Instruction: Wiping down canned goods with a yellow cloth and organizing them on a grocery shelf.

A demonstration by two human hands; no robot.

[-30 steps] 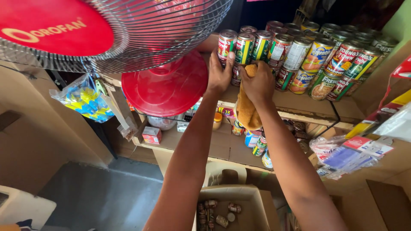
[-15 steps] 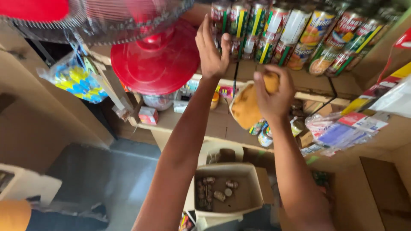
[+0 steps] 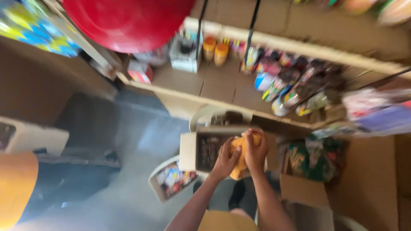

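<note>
Both hands are meeting low down, over an open cardboard box point(image 3: 201, 149). The left hand point(image 3: 226, 159) and right hand point(image 3: 255, 150) are both gripping a yellow cloth point(image 3: 240, 159), w/ the cloth bunched btwn them. Left grip is wrapping round the cloth's left side, fingers curled on it; right grip is clamping its top & right side. The cloth is hanging just above the box's right half, lower end dangling below the hands.

Box is sitting w/ flaps open, small dark items inside, too blurred to tell what. Just right of it a green and orange bag point(image 3: 314, 158) is lying by another cardboard carton point(image 3: 306, 194). Left & below the box, a small white tray point(image 3: 171, 182) w/ colourful packets is resting on the grey floor point(image 3: 124, 141).

Above, a wooden shelf point(image 3: 214, 83) is carrying two small orange-lidded jars point(image 3: 215, 49), a white carton point(image 3: 185, 53) & a heap of mixed packets point(image 3: 295, 87) toward the right. A big red round fan base point(image 3: 128, 21) is looming at top left, near the camera. Whole view is motion-blurred, so fine detail is hard to make out.
</note>
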